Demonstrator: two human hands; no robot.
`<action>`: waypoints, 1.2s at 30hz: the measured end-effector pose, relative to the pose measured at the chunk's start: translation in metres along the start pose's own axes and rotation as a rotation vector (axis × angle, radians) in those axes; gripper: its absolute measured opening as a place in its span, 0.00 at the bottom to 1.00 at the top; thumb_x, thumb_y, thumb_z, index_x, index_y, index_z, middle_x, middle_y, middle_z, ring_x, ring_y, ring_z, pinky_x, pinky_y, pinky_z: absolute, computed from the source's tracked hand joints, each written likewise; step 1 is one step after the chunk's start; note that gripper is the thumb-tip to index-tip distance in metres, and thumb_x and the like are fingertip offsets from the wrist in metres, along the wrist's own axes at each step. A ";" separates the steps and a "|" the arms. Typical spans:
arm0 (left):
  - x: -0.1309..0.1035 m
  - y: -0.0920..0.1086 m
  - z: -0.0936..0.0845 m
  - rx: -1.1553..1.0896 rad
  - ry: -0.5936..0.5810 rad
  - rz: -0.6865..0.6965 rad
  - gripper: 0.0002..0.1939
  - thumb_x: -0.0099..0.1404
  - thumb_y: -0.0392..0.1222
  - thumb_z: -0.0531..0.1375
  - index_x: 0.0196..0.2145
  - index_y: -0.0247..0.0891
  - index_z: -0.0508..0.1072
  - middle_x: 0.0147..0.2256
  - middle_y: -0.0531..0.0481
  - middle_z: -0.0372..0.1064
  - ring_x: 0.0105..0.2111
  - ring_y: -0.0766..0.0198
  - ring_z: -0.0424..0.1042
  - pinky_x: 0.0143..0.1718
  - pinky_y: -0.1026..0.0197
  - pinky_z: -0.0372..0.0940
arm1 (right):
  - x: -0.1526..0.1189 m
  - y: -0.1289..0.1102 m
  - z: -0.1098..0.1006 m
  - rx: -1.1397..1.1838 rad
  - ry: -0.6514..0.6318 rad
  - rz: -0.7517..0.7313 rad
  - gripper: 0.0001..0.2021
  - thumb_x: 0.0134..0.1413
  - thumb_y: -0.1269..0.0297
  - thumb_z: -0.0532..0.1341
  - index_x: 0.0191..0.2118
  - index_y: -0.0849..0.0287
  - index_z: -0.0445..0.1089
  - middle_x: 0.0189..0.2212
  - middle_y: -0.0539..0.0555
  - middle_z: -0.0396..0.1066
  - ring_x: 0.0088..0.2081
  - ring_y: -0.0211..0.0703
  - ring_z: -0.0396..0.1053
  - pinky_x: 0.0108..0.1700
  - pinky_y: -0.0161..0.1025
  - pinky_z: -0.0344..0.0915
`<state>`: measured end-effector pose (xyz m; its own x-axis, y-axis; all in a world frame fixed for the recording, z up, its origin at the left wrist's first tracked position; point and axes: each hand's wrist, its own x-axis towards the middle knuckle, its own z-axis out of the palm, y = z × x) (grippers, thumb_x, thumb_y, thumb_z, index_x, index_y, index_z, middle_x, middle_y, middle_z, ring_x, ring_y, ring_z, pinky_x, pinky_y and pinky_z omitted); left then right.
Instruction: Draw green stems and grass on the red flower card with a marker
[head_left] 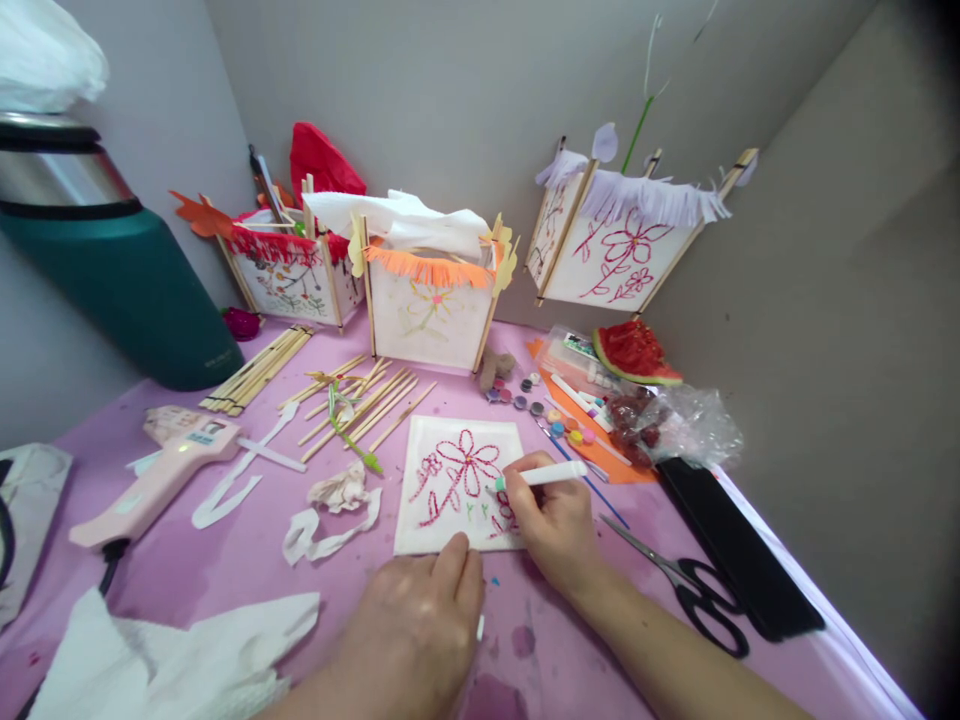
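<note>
A white square panel (442,510) with a dark pink flower design lies flat on the pink tabletop. My right hand (555,515) grips a white marker (551,473) whose green tip end points at the panel, beside the flower. Small green marks show under the flower. My left hand (424,610) rests at the panel's lower edge, its fingertips together and pressing there. A thin white piece, perhaps a marker cap, shows at the side of that hand; whether the fingers hold it is unclear.
Decorated lanterns (427,320) stand behind, with wooden sticks (382,405) before them. A pink glue gun (161,480) and green bottle (112,280) are at left. Scissors (682,580), a black case (739,545), paint pots (574,437) and a plastic bag (701,425) lie at right.
</note>
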<state>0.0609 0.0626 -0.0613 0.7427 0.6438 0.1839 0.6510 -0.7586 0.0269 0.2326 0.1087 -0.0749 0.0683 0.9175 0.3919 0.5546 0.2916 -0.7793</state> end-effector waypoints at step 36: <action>0.000 0.001 -0.001 -0.012 -0.030 -0.015 0.22 0.55 0.30 0.51 0.47 0.25 0.73 0.46 0.32 0.72 0.29 0.53 0.75 0.28 0.51 0.73 | 0.005 0.003 -0.003 -0.049 -0.077 -0.006 0.09 0.57 0.64 0.54 0.29 0.60 0.66 0.18 0.47 0.62 0.19 0.34 0.60 0.24 0.32 0.57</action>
<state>0.0616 0.0617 -0.0602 0.7375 0.6575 0.1539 0.6600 -0.7501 0.0416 0.2367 0.1128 -0.0737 0.0016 0.9345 0.3561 0.5950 0.2853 -0.7514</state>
